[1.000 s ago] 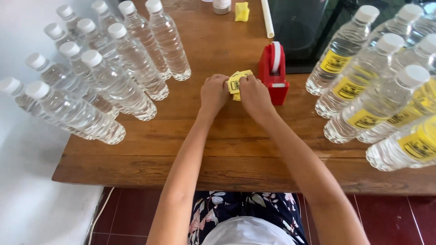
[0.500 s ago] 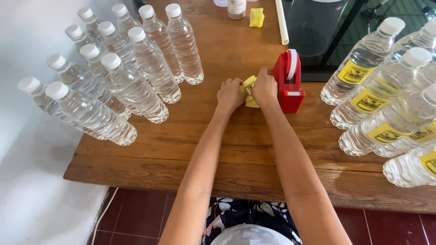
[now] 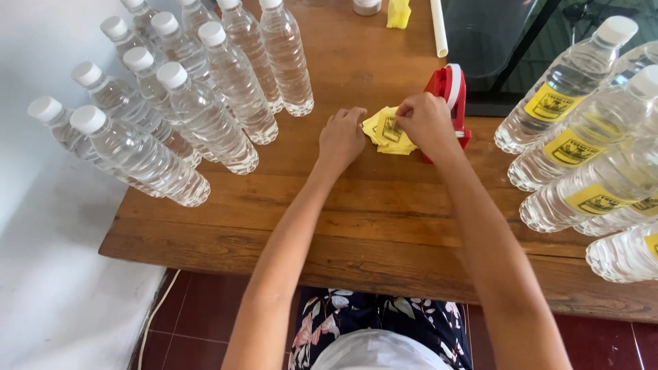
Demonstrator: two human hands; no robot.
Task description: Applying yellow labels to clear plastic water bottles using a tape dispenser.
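Clear water bottles (image 3: 205, 116) (capped) beside hands (image 3: 343, 137)

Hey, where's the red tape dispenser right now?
In the head view, the red tape dispenser stands on the wooden table just behind the right hand, right of the yellow labels.

Wooden table (image 3: 384, 226): bottles (image 3: 205, 116), labels (image 3: 387, 131), dispenser (image 3: 449, 89).

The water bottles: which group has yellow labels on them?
The bottles on the right carry yellow labels; the bottles on the left are bare, clear plastic.
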